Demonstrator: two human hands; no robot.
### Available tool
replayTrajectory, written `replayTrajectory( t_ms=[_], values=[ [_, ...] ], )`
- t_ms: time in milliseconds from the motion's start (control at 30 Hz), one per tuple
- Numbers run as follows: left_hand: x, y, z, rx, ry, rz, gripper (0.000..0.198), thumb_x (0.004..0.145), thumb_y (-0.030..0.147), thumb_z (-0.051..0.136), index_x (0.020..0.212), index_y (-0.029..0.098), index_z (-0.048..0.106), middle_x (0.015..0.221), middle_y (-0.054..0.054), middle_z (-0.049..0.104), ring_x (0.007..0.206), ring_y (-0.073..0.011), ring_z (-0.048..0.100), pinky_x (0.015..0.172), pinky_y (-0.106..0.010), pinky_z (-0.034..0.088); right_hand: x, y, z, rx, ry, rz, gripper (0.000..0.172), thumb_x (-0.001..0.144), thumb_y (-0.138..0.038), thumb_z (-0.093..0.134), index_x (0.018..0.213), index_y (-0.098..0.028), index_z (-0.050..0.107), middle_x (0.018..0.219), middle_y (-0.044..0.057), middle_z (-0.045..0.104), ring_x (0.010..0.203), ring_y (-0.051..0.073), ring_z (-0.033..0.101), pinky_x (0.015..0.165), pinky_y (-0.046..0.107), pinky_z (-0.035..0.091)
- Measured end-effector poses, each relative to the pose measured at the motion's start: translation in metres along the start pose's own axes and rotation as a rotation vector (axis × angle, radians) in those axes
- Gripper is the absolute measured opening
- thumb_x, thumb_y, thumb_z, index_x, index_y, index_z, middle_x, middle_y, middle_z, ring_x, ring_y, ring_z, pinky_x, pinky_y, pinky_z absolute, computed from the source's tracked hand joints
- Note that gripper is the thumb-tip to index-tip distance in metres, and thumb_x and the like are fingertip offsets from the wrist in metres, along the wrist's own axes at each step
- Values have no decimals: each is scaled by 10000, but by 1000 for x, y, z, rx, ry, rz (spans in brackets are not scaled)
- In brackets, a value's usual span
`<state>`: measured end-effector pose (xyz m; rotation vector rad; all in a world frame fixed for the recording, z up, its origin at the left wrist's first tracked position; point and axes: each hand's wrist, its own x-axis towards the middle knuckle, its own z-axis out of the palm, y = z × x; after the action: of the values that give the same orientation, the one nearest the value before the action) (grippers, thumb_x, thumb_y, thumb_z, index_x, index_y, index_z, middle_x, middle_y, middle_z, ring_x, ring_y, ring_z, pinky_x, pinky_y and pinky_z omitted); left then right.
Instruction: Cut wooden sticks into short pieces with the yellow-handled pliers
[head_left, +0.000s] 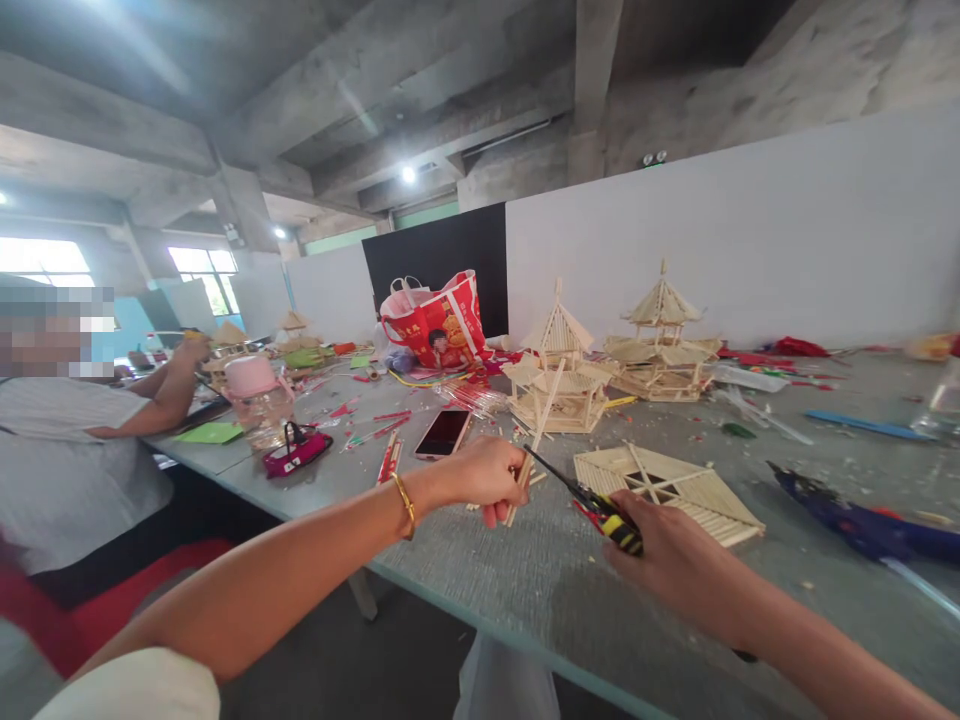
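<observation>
My left hand (491,473) is closed round thin wooden sticks (550,400), which point up and to the right out of my fist. My right hand (652,535) grips a tool with yellow and black handles (621,530), seemingly pliers or cutters. Its long dark tip lies beside the sticks, close to my left fingers; whether it touches them I cannot tell. Just beyond my right hand, a flat panel of wooden sticks (705,497) lies on the table. Behind my hands stands a small wooden pavilion model (559,400), with a second pavilion model (664,345) to its right.
On the grey table (480,570) are a phone (444,434), a pink-lidded bottle (259,405), a magenta pouch (298,455) and a red bag (442,325). Dark blue cloth (862,520) lies at right, scraps all around. Another person (82,440) sits at left.
</observation>
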<state>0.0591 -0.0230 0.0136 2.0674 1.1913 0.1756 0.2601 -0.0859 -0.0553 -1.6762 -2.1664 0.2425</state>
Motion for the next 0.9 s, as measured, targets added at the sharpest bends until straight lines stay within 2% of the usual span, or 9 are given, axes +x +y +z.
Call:
replayTrajectory(
  t_ms=[167,400,900],
  values=[
    [0,4,-1,49,5,5,100,636,86,516,563,154,511,421,22,528,388,-106,533,417,-208,450,-1,1,1,1,2,3,219,776,-242,417,925,-136,537,910,139,654,866,253,610,718,296,373],
    [-1,8,-4,66,0,-12,103,633,80,519,567,157,498,423,20,533,377,-120,533,410,-231,458,-2,-6,-8,70,-20,25,143,742,-217,440,848,-172,525,805,95,653,741,222,598,652,280,365],
    [-4,12,-6,182,7,25,114,614,61,494,567,161,520,408,18,541,373,-114,545,376,-177,414,0,-2,-7,101,-11,45,171,704,-212,452,828,-182,565,786,82,660,726,213,602,617,264,356]
  ],
)
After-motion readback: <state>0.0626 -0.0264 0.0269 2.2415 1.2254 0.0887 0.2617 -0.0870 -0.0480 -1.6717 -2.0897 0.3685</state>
